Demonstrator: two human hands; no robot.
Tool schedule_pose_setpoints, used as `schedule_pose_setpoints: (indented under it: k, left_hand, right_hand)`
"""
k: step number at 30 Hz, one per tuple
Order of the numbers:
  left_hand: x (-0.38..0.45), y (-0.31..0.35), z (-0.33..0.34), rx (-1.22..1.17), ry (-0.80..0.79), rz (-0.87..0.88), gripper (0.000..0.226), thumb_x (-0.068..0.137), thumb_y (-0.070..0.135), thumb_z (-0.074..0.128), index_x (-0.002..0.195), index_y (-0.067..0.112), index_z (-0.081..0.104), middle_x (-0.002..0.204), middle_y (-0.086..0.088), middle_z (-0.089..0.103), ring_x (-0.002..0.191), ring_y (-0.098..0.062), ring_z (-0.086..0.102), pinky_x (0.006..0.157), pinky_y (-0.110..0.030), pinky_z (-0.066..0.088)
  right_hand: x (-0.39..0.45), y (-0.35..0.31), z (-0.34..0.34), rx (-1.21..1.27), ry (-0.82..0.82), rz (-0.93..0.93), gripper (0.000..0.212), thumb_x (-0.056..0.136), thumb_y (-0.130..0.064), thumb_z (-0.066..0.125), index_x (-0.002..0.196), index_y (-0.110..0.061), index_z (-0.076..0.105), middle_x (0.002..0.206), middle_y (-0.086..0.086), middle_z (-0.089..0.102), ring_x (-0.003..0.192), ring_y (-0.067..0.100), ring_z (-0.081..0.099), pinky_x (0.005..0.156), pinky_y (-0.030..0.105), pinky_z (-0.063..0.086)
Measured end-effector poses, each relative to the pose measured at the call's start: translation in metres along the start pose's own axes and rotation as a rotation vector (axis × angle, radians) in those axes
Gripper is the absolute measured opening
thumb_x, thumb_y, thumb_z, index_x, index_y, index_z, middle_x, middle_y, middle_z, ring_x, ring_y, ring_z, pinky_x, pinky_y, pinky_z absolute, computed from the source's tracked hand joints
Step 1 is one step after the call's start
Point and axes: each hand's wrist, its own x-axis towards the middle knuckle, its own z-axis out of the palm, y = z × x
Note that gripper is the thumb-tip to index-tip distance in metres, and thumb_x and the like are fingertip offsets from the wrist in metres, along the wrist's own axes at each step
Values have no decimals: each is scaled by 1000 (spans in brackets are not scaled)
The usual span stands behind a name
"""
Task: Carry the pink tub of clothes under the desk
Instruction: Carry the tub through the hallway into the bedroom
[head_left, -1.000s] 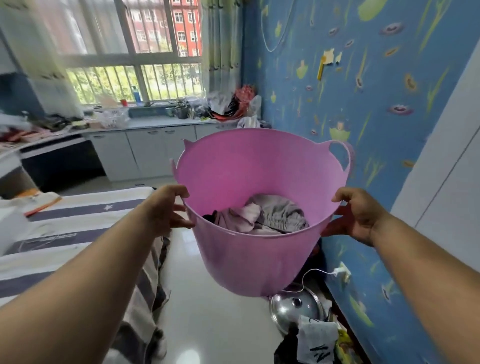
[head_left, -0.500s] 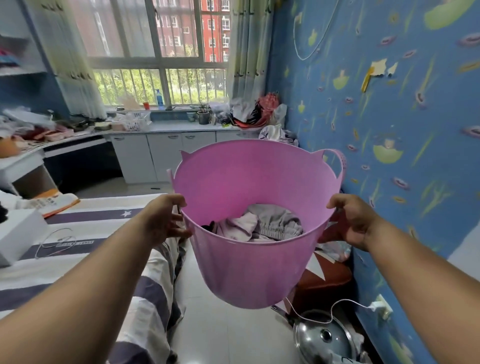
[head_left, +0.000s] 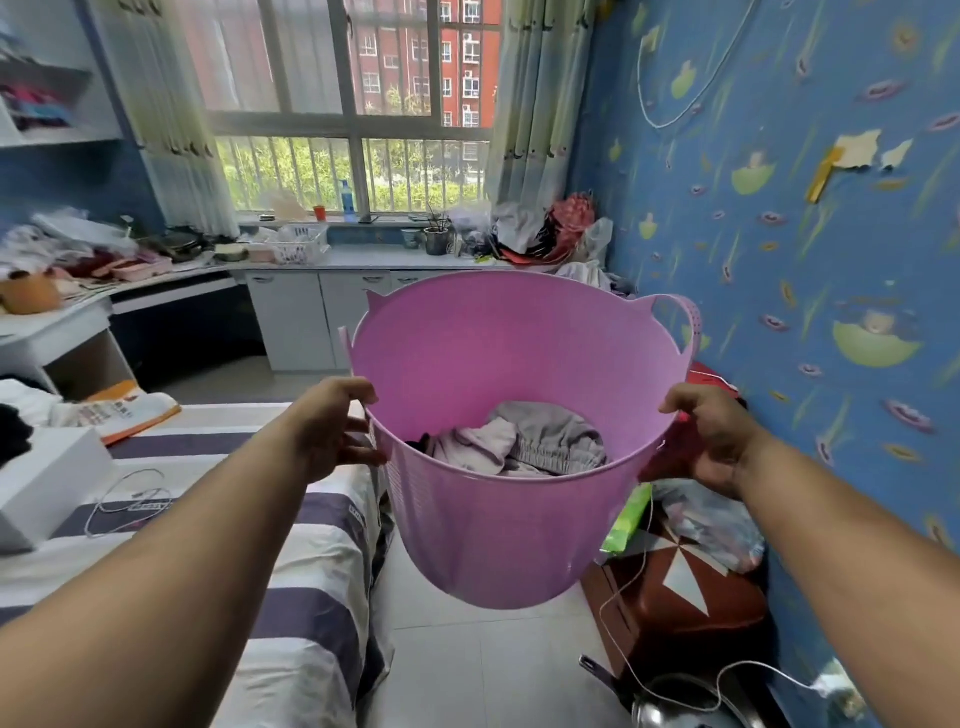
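A narrow strip of pale tiled floor (head_left: 483, 670) runs ahead between a striped bed (head_left: 291, 571) on the left and a brown stool (head_left: 675, 597) against the blue wall (head_left: 810, 291) on the right. At the far end, white cabinets (head_left: 317, 317) stand under a window. To their left a cluttered white surface (head_left: 57, 322) has a dark open space (head_left: 176, 338) beneath it.

Both arms reach straight forward. The left hand (head_left: 332, 426) has its grip clenched on the tub's left rim, thumb on top. The right hand (head_left: 711, 436) grasps the right rim the same way.

The tub (head_left: 498, 525) is pink, round and flexible, held in the air above the floor, between bed and stool. A loop handle sticks up at its far right edge. Grey clothes (head_left: 524, 441) lie crumpled in the bottom.
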Motion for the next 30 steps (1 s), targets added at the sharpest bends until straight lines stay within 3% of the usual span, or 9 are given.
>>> schedule_pose_setpoints:
  k: [6, 11, 16, 19, 23, 26, 30]
  left_hand:
    - [35, 11, -7, 21, 41, -2, 28, 89, 12, 50, 115, 5, 58, 112, -28, 55, 61, -41, 64, 65, -47, 65]
    - [82, 28, 6, 55, 100, -4, 37, 88, 13, 51, 123, 2, 59, 101, -26, 58, 58, -41, 66, 82, -55, 61]
    - [130, 49, 32, 32, 152, -25, 33, 85, 14, 52, 116, 2, 60, 90, -25, 60, 59, -41, 66, 98, -63, 54]
    - [158, 64, 48, 9, 187, -1, 40, 85, 13, 52, 122, 0, 59, 99, -27, 57, 64, -41, 63, 96, -64, 55]
    - [184, 75, 60, -25, 212, 15, 48, 82, 14, 53, 128, 0, 58, 102, -28, 57, 64, -41, 63, 81, -54, 62]
    - [197, 83, 67, -55, 220, 27, 41, 83, 12, 51, 122, 1, 60, 98, -26, 58, 64, -40, 62, 83, -55, 61]
    - [219, 97, 72, -41, 229, 30, 34, 83, 13, 52, 114, 2, 61, 95, -25, 59, 63, -39, 61, 81, -53, 62]
  right_hand:
    - [54, -12, 12, -3, -42, 27, 26, 78, -11, 48, 103, -5, 55, 79, 15, 47, 57, 35, 55, 49, 54, 58]
    - [121, -34, 10, -22, -84, 18, 36, 79, -9, 48, 115, -7, 50, 85, 15, 43, 64, 35, 53, 52, 57, 58]
    - [188, -68, -3, -62, -148, 51, 41, 78, -11, 48, 118, -3, 53, 83, 17, 46, 60, 37, 56, 62, 60, 60]
    - [224, -93, -9, -73, -168, 35, 44, 77, -10, 48, 121, -5, 53, 88, 17, 46, 64, 36, 54, 72, 64, 58]
    - [259, -114, -15, -77, -188, 20, 40, 77, -10, 49, 117, -4, 53, 88, 17, 46, 65, 38, 56, 67, 64, 59]
    - [280, -124, -17, -90, -215, 27, 41, 73, -12, 51, 112, -1, 53, 84, 17, 46, 60, 40, 58, 65, 62, 59]
    - [309, -136, -15, -80, -221, 18, 39, 73, -10, 50, 111, -1, 55, 85, 18, 46, 64, 40, 57, 67, 69, 58]
